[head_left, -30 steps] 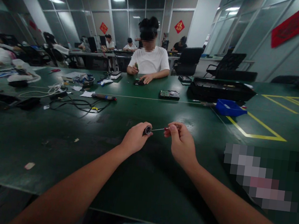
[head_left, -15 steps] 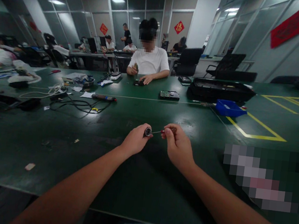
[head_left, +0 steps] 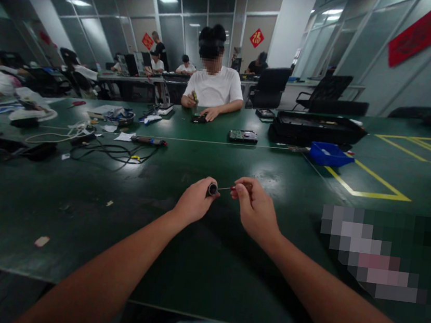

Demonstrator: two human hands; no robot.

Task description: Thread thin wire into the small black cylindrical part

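Observation:
Above the green table, my left hand (head_left: 195, 200) is closed around a dark cylindrical piece (head_left: 212, 189) whose round, silver-rimmed end faces me. Most of that piece is hidden inside my fingers, so I cannot tell its kind. My right hand (head_left: 254, 203) grips a screwdriver (head_left: 233, 188) by its reddish handle between thumb and fingers. The thin metal shaft points left and its tip meets the side of the cylindrical piece. Whether it sits in a screw is too small to tell.
Across the green table (head_left: 185, 283), a person in a white shirt (head_left: 216, 88) works on a small dark device. Around lie a circuit-board drive (head_left: 243, 136), a blue bin (head_left: 330, 154), a long black tray (head_left: 317, 129), black cables (head_left: 118, 155) and a pen-like tool (head_left: 149, 141).
My right hand has shifted slightly left, and its fingers have turned a little on the screwdriver handle. My left hand stays nearly still. A person in black walks left in the background.

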